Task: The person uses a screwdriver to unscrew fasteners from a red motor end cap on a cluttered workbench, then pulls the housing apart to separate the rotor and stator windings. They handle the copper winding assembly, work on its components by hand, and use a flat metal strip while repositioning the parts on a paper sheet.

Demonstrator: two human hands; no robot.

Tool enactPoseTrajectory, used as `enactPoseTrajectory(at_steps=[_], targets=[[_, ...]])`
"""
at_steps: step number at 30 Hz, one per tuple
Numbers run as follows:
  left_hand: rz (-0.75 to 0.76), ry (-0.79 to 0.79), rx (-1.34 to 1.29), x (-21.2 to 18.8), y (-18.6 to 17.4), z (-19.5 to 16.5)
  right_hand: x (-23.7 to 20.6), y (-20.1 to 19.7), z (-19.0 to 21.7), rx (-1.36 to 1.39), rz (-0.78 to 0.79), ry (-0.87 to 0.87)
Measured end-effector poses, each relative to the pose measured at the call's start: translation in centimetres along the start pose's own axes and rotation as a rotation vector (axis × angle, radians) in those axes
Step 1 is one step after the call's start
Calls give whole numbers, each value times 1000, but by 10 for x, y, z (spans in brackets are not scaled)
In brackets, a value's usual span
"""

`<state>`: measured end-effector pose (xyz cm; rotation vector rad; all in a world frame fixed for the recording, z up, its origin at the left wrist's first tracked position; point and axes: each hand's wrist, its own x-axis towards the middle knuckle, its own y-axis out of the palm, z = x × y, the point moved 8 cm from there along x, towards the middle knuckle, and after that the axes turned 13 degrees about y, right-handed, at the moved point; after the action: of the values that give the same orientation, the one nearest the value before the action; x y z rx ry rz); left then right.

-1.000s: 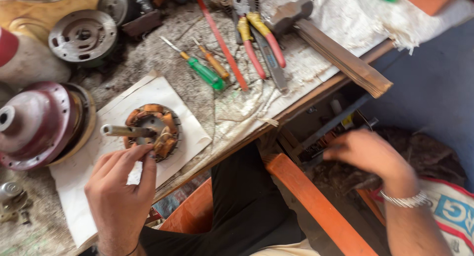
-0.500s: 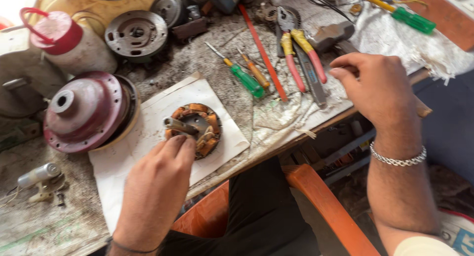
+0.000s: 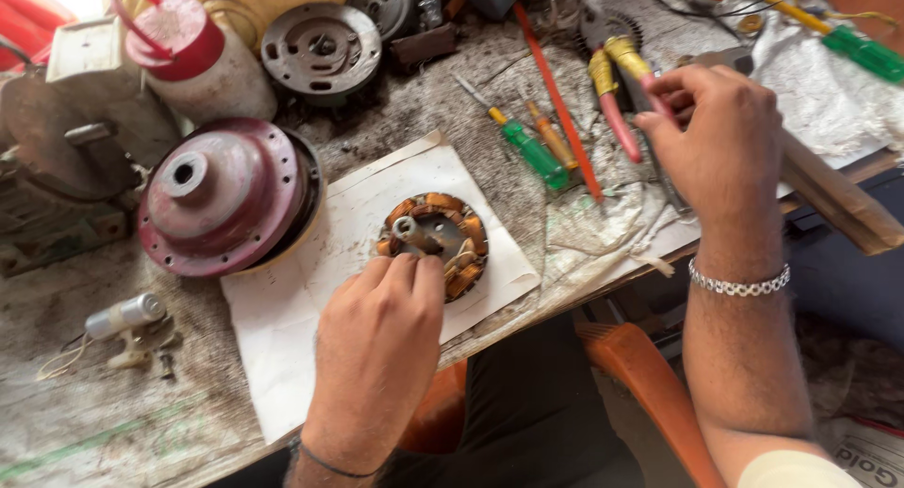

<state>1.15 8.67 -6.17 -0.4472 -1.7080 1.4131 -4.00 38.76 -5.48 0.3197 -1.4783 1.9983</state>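
— While the left hand sits low in the middle of the frame, what is it doing?
— Its fingertips are pinched on the near edge of the copper-wound stator, which lies on a sheet of white paper at the centre of the workbench. A short metal shaft stands up from the stator's middle.
— And the right hand?
— Upper right of the frame, curled shut around the pink handle of the pliers, among the tools lying there. A silver bracelet circles the wrist.
— What lies between the two hands?
— A green-handled screwdriver, a smaller orange one beside it, and a long red rod running diagonally.
— To the left?
— A dark red motor housing just beside the paper's upper left edge. Above it, at the top left, stand a white jar with a red lid and a grey metal plate.
— Anything at the lower left?
— A small silver capacitor with loose wires, well apart from the paper.
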Motion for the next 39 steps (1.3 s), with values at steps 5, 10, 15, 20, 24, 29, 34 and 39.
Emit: enactPoseTrajectory(at_steps=[5, 10, 15, 20, 24, 29, 34, 39], targets=[[-31, -45, -45, -1, 0, 4, -10, 4, 24, -116, 20, -21], [-155, -25, -52, -7, -5, -2, -29, 34, 50, -108, 285, 17], [-216, -32, -109, -13, -6, 2, -25, 41, 46, -58, 442, 100], [-254, -12, -169, -12, -3, 3, -25, 51, 20, 10, 602, 297], [-261, -15, -223, -12, -1, 4, -22, 43, 20, 525, 674, 238], [-258, -17, -224, -9, 3, 2, -49, 49, 26, 1016, 860, 379], [-292, -84, -259, -6, 6, 1, -88, 45, 59, 1136, 815, 443], [-347, -137, -370, -8, 6, 8, -104, 37, 96, 996, 622, 308]])
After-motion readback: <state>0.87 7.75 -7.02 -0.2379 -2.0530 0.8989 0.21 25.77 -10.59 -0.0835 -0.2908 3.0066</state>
